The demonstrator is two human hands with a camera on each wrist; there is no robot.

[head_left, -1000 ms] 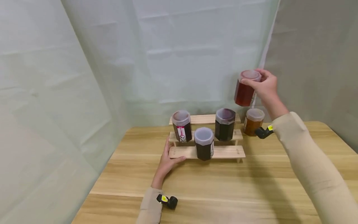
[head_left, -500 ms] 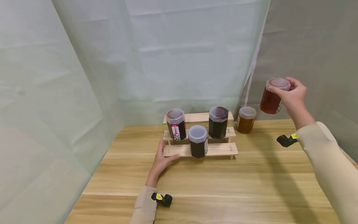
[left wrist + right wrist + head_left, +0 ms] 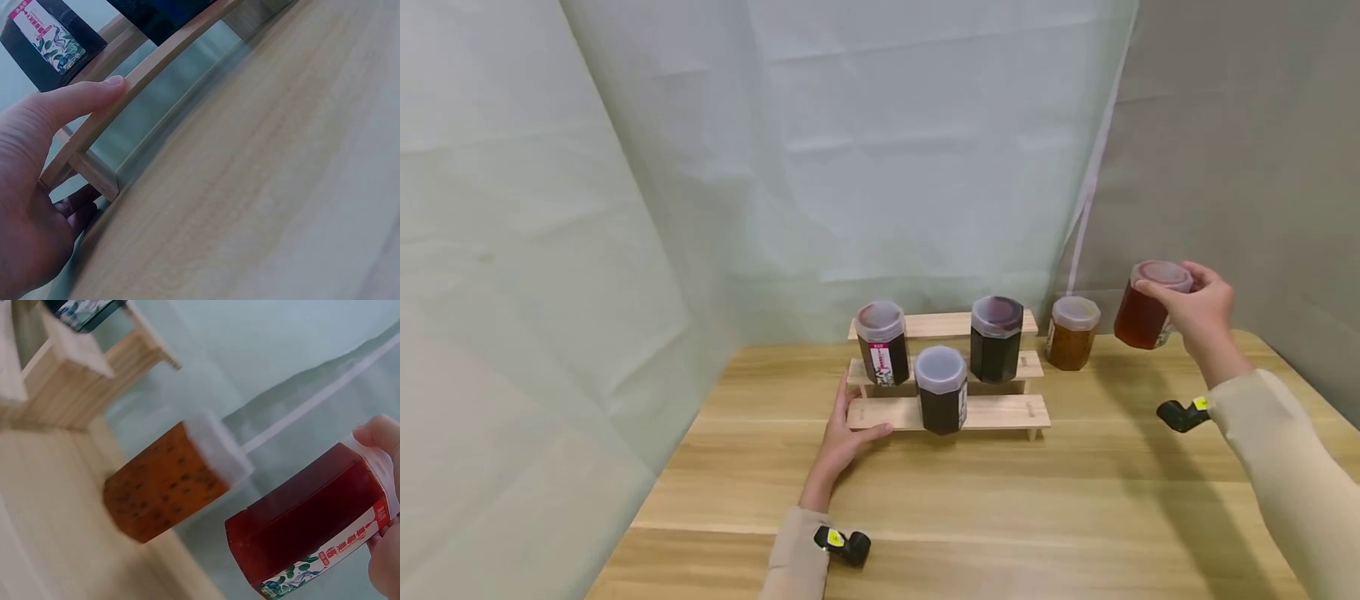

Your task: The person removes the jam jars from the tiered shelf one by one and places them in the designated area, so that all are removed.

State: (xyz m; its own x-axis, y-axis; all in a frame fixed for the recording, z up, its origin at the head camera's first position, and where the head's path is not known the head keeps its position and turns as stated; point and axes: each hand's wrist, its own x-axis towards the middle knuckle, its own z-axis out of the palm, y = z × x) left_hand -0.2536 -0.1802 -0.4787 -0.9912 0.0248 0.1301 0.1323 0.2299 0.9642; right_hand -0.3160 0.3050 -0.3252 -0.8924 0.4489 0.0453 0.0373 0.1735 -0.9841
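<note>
My right hand (image 3: 1206, 308) grips the lid of a dark red jar (image 3: 1142, 312) with a white label, holding it over the table's back right. Beside it stands an amber jar (image 3: 1071, 337) with dark specks, upright on the table. My left hand (image 3: 841, 433) holds the left end of a stepped wooden rack (image 3: 1000, 412), thumb on the lowest step's front edge and fingers around the leg in the left wrist view. On the rack are a dark jar with a pink-topped label (image 3: 883, 354), another dark jar (image 3: 995, 354) to its right, and a dark jar (image 3: 942, 404) on the lowest step.
The wood-grained table (image 3: 970, 508) extends toward me and to both sides. Pale cloth (image 3: 940, 167) hangs behind it and at the left, with a greyer cloth (image 3: 1240, 150) at the right. Each wrist carries a small black camera.
My right hand has carried the red jar to the right, past the amber jar, then lowered it toward the table. The left hand stays on the rack, and the head view has shifted slightly.
</note>
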